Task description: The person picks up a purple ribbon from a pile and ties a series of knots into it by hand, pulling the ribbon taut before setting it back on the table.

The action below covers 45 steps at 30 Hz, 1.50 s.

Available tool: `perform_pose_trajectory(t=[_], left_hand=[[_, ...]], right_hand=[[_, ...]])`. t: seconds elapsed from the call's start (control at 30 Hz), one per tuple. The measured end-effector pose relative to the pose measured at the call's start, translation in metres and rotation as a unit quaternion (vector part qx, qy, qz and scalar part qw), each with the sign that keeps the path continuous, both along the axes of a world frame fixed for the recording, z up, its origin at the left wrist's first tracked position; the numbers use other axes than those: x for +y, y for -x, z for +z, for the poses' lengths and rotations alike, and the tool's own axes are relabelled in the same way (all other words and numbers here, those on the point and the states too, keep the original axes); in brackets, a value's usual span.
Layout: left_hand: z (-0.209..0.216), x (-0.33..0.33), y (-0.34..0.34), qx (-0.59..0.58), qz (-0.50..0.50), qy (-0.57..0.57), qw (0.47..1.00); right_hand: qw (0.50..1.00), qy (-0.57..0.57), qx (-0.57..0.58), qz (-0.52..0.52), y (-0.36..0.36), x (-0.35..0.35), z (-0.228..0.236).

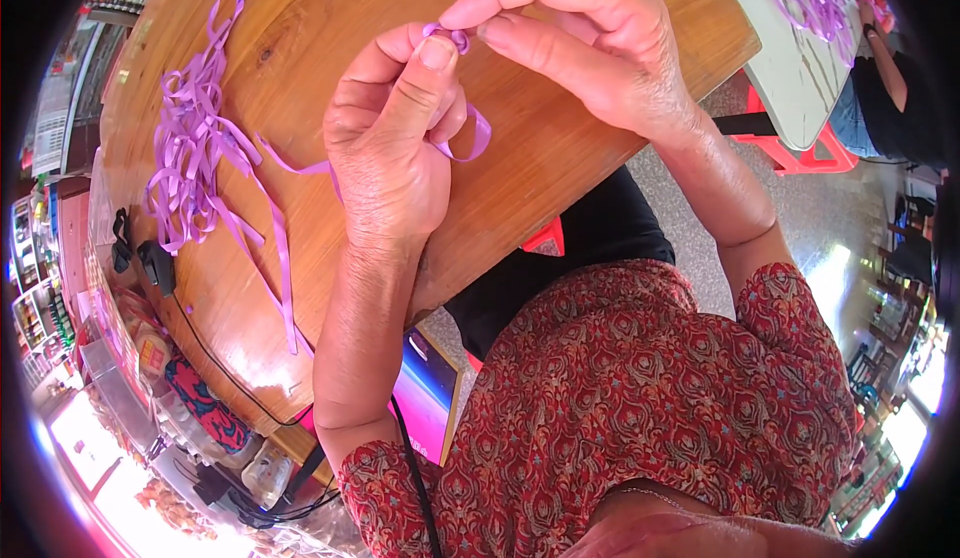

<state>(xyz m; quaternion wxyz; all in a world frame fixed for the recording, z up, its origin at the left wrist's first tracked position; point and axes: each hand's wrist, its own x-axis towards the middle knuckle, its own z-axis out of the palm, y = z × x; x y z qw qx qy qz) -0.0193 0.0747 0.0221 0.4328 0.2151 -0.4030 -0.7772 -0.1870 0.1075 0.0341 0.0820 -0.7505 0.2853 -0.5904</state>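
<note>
Over the wooden table, my left hand is closed, thumb on top, around a narrow purple ribbon. A small twisted loop of it stands up at the thumb tip, and a longer length curls out below the fingers. From the right, my right hand meets it in a pinch. Its index fingertip touches the small loop, with the thumb tip close by; the exact grip is partly hidden. To the left lies a tangled heap of purple ribbons, with long ends trailing toward the near edge.
The wooden table has a curved edge. A black cable runs along its left side, near plastic-wrapped packages. At the upper right, a person sits by a white table with more purple ribbons and a red stool.
</note>
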Motion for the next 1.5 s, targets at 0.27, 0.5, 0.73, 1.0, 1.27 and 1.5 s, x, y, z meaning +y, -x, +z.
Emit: perform_pose_trajectory(t=[0.27,0.5,0.73,1.0,1.27,1.5], left_hand=[[-0.005,-0.002,-0.004,0.019,-0.033,0.011,0.999],[-0.002,0.0,-0.004,0.003,-0.036,0.016,0.999],[0.006,0.003,-0.003,-0.074,-0.005,0.073,0.995],[0.005,0.006,-0.004,-0.115,0.042,0.06,0.991],[0.003,0.006,-0.003,-0.084,0.05,0.039,0.994],[0.002,0.006,-0.005,-0.079,0.028,0.039,0.996]], right_hand=[[0.992,0.035,0.113,-0.052,0.005,-0.001,0.0],[0.99,0.077,0.113,-0.036,0.008,-0.006,-0.005],[0.997,-0.04,-0.012,0.072,0.007,-0.005,-0.007],[0.993,-0.103,-0.032,0.05,0.009,0.003,-0.007],[0.994,-0.1,0.001,0.033,0.001,0.007,0.007],[0.983,-0.097,0.114,-0.108,0.001,0.022,0.03]])
